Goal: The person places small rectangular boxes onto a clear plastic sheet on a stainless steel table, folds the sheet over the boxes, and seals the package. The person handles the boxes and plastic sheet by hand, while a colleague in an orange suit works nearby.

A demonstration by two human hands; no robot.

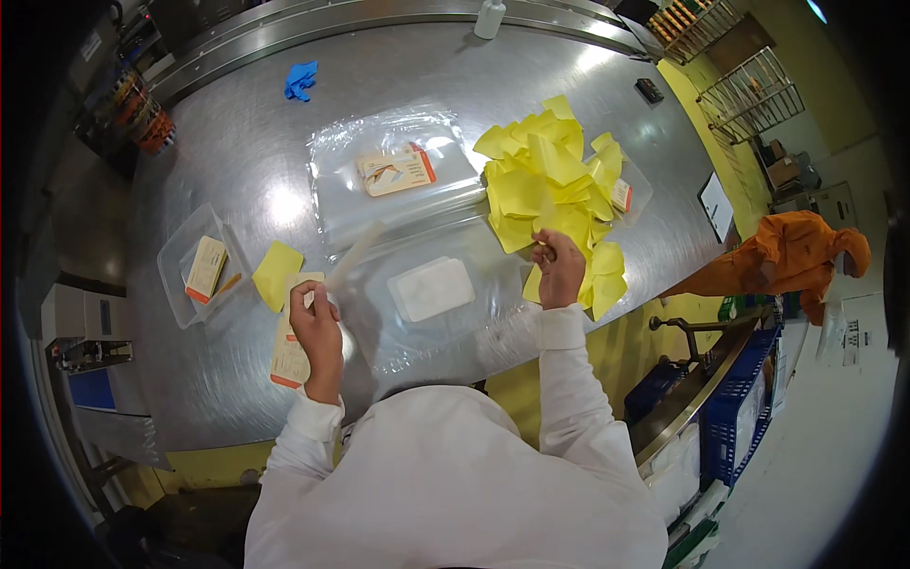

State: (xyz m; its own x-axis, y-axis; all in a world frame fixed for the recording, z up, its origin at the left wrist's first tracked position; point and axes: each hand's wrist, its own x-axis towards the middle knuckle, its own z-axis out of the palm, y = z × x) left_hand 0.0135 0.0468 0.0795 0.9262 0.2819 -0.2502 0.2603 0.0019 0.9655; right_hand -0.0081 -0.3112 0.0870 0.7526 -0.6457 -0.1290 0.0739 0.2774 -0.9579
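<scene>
My left hand point(318, 341) is closed with its fingertips together over a printed cream-and-orange card point(289, 360). A pale narrow strip point(358, 254) slants up and right from beside its fingertips; whether they grip it is unclear. A yellow sheet point(277, 273) lies just left of that hand. My right hand point(561, 268) is pinched at the near side of a loose heap of yellow sheets point(555, 171), its content hidden. Between my hands, a stack of white rectangular pieces point(432, 290) sits on clear plastic film point(408, 349).
Farther back, printed cards point(398, 174) rest on stacked clear bags point(332, 209). At left stands a clear tub point(173, 256) with cards. A blue glove point(300, 81), a white bottle point(489, 19), a small black object point(649, 90) and a clipboard point(717, 207) are farther out. A person in orange point(796, 256) is at right.
</scene>
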